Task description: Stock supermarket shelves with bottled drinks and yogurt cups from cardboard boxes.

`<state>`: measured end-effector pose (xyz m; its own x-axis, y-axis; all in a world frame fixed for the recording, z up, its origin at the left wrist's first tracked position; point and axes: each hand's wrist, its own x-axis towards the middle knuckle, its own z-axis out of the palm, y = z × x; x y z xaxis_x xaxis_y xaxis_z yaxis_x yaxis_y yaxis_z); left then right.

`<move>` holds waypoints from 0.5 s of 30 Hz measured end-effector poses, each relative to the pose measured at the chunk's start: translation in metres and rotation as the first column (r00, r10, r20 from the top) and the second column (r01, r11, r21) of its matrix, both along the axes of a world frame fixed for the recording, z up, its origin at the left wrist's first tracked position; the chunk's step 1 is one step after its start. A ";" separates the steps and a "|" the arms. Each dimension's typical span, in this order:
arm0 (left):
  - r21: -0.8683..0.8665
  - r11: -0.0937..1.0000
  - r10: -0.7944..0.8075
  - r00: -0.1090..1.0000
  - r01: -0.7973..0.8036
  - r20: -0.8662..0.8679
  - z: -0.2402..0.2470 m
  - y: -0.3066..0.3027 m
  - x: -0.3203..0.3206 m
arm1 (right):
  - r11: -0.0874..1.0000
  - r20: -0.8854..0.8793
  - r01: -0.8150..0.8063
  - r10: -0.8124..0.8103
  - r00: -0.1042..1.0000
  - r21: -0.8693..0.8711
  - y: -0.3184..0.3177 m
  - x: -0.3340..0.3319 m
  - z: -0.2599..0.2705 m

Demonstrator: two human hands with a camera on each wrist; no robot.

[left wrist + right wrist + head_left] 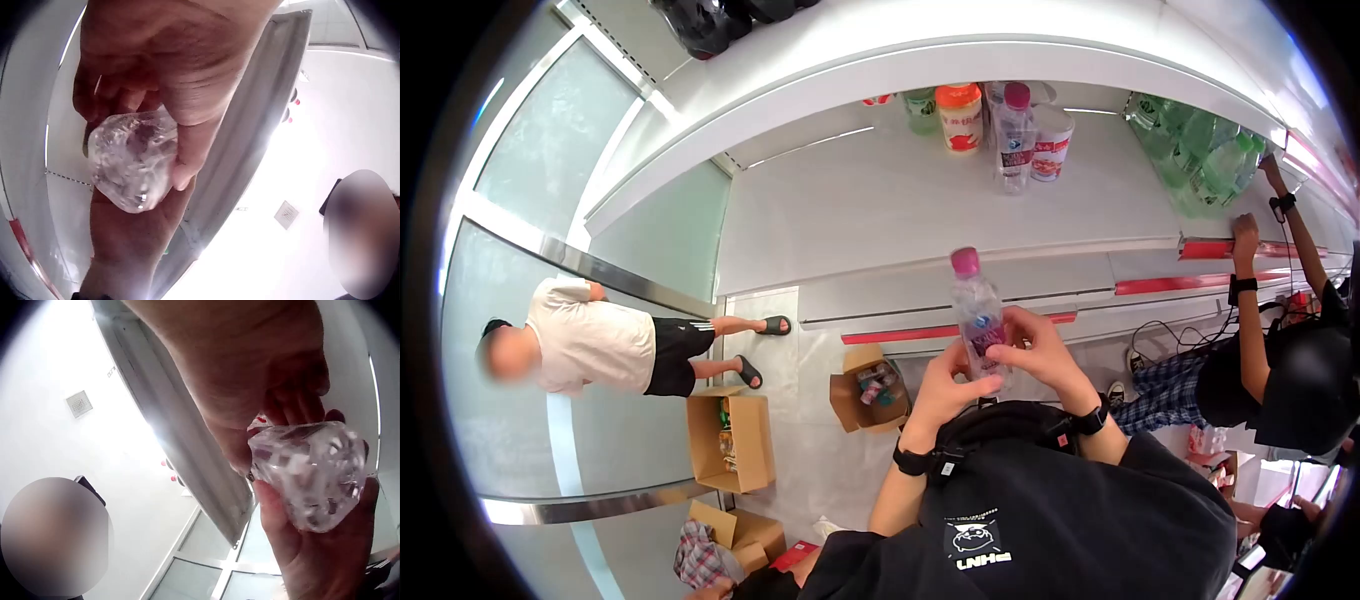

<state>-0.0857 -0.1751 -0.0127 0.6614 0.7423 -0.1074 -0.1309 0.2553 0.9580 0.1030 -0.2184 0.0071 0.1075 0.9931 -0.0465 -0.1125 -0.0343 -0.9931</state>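
Note:
A clear plastic bottle (978, 312) with a pink cap and purple label is held in front of the body, cap toward the shelf. Around its lower part the left hand (948, 388) grips, thumb near the base. The right hand (1045, 352) holds the label side, thumb across the front and fingers behind. Seen from the left wrist, the clear ridged base (132, 162) sits between both palms. From the right wrist, the same bottle base (312, 475) shows between the right hand (262, 375) above and the left hand (325, 559) below.
On the shelf (900, 200) stand another pink-capped bottle (1013, 140), an orange-lidded bottle (960, 118) and a white-and-red can (1051, 145). Green bottles (1200, 150) fill the right end. Open cardboard boxes (750, 440) lie on the floor. People stand left (600, 335) and right (1250, 370).

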 end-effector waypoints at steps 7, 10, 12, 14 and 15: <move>0.278 0.960 0.065 0.948 0.026 -0.312 -0.025 -0.004 -0.002 | 0.996 0.244 -0.051 0.031 0.969 0.076 0.000 0.008 -0.014; 0.241 0.970 0.053 0.950 0.024 -0.309 -0.041 -0.007 -0.009 | 0.997 0.208 -0.007 -0.011 0.978 0.083 -0.003 0.006 -0.018; 0.245 0.969 0.072 0.964 -0.008 -0.254 -0.044 -0.006 -0.012 | 0.990 0.212 0.036 -0.065 0.975 0.138 -0.002 0.016 -0.020; 0.110 0.987 0.117 0.993 -0.113 -0.033 -0.049 -0.006 -0.023 | 0.960 0.128 0.115 -0.152 0.980 0.255 0.006 0.033 -0.023; 0.112 0.988 0.113 0.993 -0.108 -0.034 -0.055 -0.005 -0.031 | 0.959 0.126 0.120 -0.157 0.980 0.257 0.010 0.041 -0.012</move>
<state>-0.1168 -0.1803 -0.0681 0.5715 0.8193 -0.0458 -0.1132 0.1340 0.9845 0.1441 -0.2086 -0.0051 0.2324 0.9465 0.2240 0.0458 0.2194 -0.9746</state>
